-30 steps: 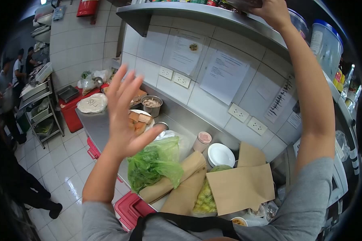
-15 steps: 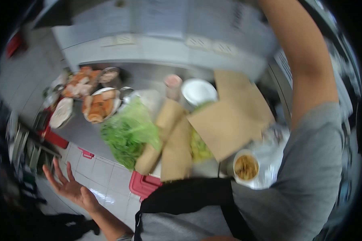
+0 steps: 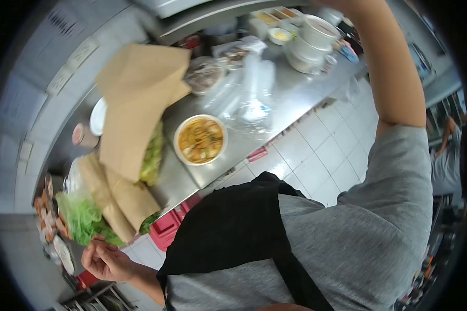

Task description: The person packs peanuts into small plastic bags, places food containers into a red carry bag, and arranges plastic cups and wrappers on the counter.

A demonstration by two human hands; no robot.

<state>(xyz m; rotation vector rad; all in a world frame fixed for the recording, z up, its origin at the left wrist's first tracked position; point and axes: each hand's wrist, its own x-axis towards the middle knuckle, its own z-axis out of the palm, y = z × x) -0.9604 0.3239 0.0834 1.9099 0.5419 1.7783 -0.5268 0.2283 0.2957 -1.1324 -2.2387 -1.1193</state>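
Observation:
My left hand (image 3: 107, 260) is raised in front of the counter's near edge, its fingers curled in and nothing seen in them. Closest to it are a bag of leafy greens (image 3: 83, 213) and two brown paper rolls (image 3: 120, 202). My right arm (image 3: 394, 67) reaches up to the top edge of the view. Only the base of my right hand (image 3: 347, 5) shows there; its fingers are cut off. A white bowl of yellow-brown food (image 3: 201, 140) stands on the steel counter (image 3: 181, 173), with no hand touching it.
Brown paper sheets (image 3: 135, 88) lie left of the bowl, clear plastic bags (image 3: 249, 98) to its right. White tubs (image 3: 314, 44) are stacked farther along. Red bins (image 3: 166, 228) sit below the counter. Another person (image 3: 446, 155) stands at the far right.
The view has swung to the right along the counter, bringing the bowl and tubs into view. My left hand has gone from spread fingers to curled ones. My right arm stays raised.

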